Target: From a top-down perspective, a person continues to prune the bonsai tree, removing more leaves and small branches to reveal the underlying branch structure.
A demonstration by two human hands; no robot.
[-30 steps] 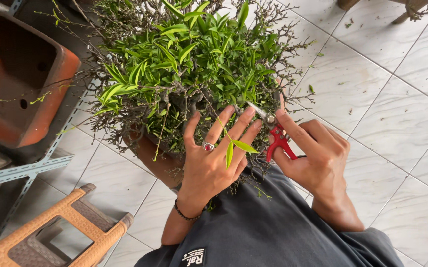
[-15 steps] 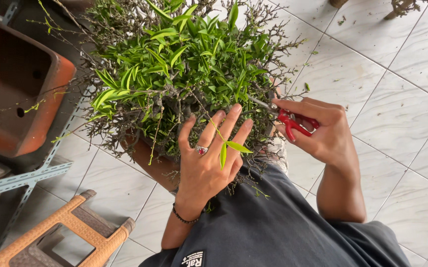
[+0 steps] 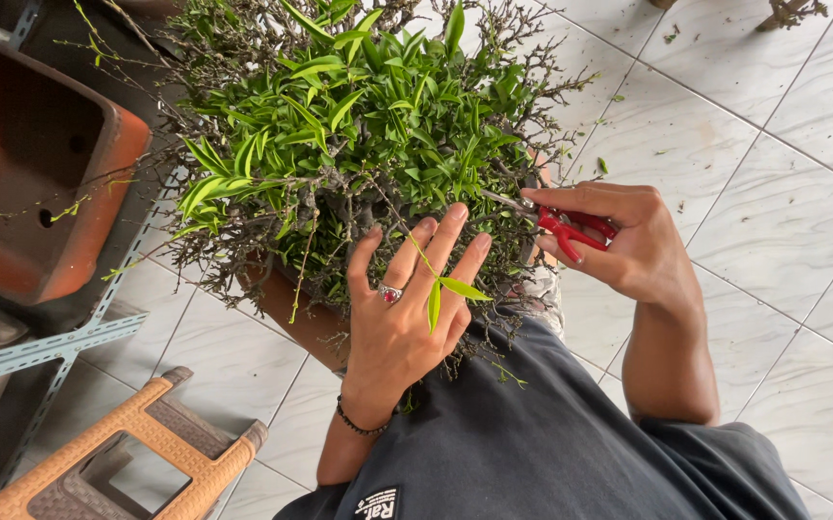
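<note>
A bushy potted plant (image 3: 359, 125) with narrow green leaves and many bare twigs fills the upper middle of the head view; its brown pot (image 3: 306, 313) shows under the foliage. My left hand (image 3: 407, 308), with a ring and a bead bracelet, lies flat against the near side of the plant, a leafy sprig (image 3: 436, 284) between its fingers. My right hand (image 3: 619, 241) grips red-handled pruning scissors (image 3: 556, 223), whose blades point left into the twigs at the plant's right side.
An empty rectangular terracotta planter (image 3: 36, 183) sits on a grey metal rack (image 3: 46, 347) at the left. An orange and brown plastic stool (image 3: 137, 453) stands at the lower left. White floor tiles (image 3: 773, 144) with scattered clippings lie to the right.
My right hand with the scissors has shifted to the right and up along the plant's side. My left hand has stayed against the foliage, fingers spreading slightly.
</note>
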